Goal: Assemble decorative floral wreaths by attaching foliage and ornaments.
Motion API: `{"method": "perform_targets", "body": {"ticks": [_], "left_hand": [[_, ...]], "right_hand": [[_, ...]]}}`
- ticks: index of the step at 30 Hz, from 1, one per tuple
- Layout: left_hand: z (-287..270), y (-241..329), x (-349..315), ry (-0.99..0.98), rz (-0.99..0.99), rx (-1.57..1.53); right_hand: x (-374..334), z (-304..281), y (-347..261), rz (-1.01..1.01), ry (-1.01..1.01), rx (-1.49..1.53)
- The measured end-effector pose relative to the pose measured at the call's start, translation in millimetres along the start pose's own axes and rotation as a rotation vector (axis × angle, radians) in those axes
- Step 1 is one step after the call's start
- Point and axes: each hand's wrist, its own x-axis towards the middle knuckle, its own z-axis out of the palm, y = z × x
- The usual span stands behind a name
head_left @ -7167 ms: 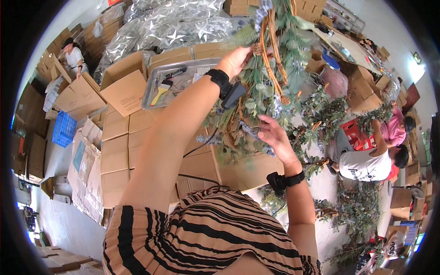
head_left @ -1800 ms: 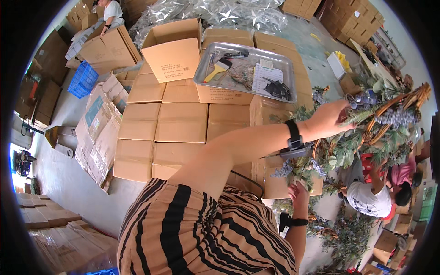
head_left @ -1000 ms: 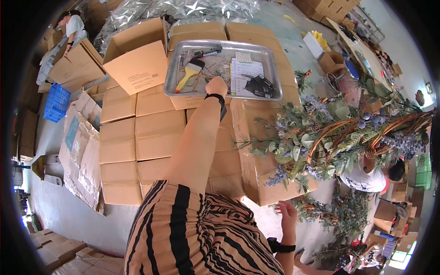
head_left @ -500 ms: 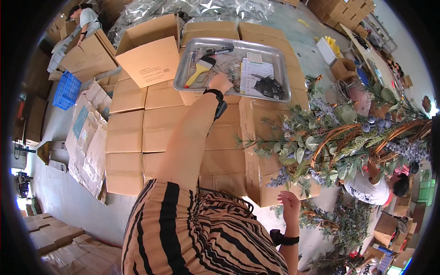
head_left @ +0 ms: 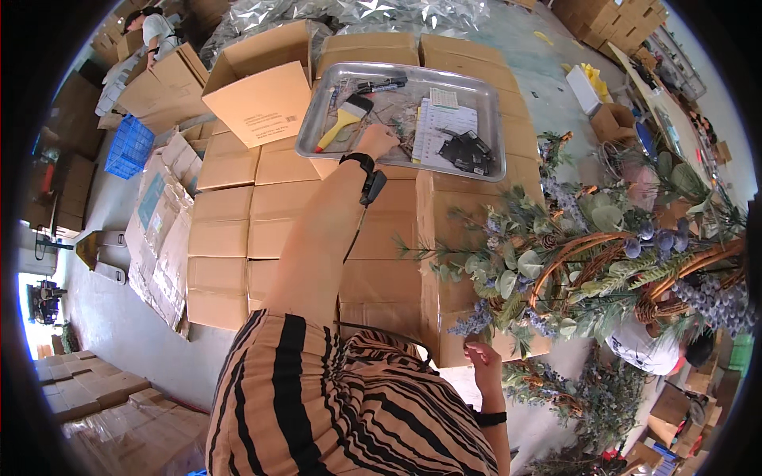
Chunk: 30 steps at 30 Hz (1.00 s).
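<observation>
Flat, yellow-handled, dark-bristled brush (head_left: 341, 124) in, left hand (head_left: 378, 143) over, rectangular silver metal tray (head_left: 487, 119).
I cannot tell that hand's grip; a light fingertip pinch seems best. Right hand (head_left: 486, 368), loosely curled, seemingly empty, is near green, blue-berried, brown-vined foliage (head_left: 599, 274).

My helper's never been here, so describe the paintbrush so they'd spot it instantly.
Find the cardboard cartons in the middle, then the shallow metal tray on them. In the tray's left part, left of the person's left hand, lies the paintbrush. Its wide dark bristles and yellow handle set it apart from the black markers behind it.
</observation>
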Motion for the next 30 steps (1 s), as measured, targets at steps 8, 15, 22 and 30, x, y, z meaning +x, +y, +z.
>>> {"method": "perform_targets", "body": {"ticks": [8,15,22,30], "left_hand": [[-30.2,10.3,-9.8,-0.126,-0.121,-0.58],[-37.2,13.4,-7.5,-0.092,-0.168,-0.517],[-30.9,12.3,-8.6,-0.153,-0.247,-0.525],[-33.1,10.9,-12.9,-0.264,-0.362,-0.561]], "right_hand": [[10.9,-7.9,3.4,0.037,-0.076,0.005],[13.5,-6.5,-2.5,0.076,-0.069,0.013],[19.4,-8.6,-3.9,0.14,-0.047,-0.012],[22.5,-9.1,-7.7,0.153,-0.043,-0.009]]}}
